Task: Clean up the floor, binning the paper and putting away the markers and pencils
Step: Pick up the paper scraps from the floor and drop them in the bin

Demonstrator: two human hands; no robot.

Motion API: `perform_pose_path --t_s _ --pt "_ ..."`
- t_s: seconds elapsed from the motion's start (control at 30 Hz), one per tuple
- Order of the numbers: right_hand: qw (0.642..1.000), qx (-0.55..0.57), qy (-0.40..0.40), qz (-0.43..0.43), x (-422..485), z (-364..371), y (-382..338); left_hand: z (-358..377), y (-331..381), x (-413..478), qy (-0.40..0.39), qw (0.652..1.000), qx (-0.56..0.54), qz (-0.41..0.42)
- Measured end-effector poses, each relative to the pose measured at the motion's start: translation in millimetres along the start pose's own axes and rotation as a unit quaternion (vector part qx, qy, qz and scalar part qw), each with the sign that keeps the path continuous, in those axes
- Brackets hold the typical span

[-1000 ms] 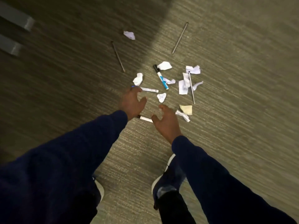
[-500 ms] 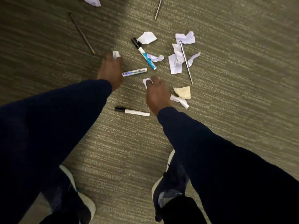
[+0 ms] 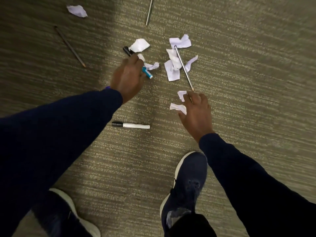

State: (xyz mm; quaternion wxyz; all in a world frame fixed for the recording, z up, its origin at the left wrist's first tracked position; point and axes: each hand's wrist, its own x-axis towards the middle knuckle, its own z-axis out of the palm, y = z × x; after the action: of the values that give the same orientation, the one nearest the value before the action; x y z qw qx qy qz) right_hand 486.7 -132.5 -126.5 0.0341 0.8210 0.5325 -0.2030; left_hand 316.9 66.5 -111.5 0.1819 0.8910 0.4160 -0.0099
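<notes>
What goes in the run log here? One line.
left hand: over blue marker | right hand: gathering paper scraps | black-capped marker: untouched

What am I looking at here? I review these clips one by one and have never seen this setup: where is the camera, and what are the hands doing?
There is no machine: one camera sits on a person's head and looks down at their own arms, shoes and a carpet.

Scattered on the carpet are paper scraps, pencils and markers. The left hand pinches a small scrap and covers part of a blue marker. The right hand holds paper scraps. A black-capped white marker lies untouched between the arms, a pencil lies across the paper pile, and two more pencils lie farther off.
</notes>
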Motion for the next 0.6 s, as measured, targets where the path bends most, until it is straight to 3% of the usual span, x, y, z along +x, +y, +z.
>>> perform_pose_path --t_s 0.2,0.43,0.6 --pt "0.999 0.011 0.019 -0.039 -1 14 1 11 38 35 -0.059 0.994 0.089 0.025" --pt "0.996 0.009 0.053 -0.074 10 11 -8 8 51 53 -0.052 0.98 0.177 0.069" --pt "0.985 0.162 0.055 0.018 18 -4 -13 -9 47 46 -0.022 0.996 0.083 0.033"
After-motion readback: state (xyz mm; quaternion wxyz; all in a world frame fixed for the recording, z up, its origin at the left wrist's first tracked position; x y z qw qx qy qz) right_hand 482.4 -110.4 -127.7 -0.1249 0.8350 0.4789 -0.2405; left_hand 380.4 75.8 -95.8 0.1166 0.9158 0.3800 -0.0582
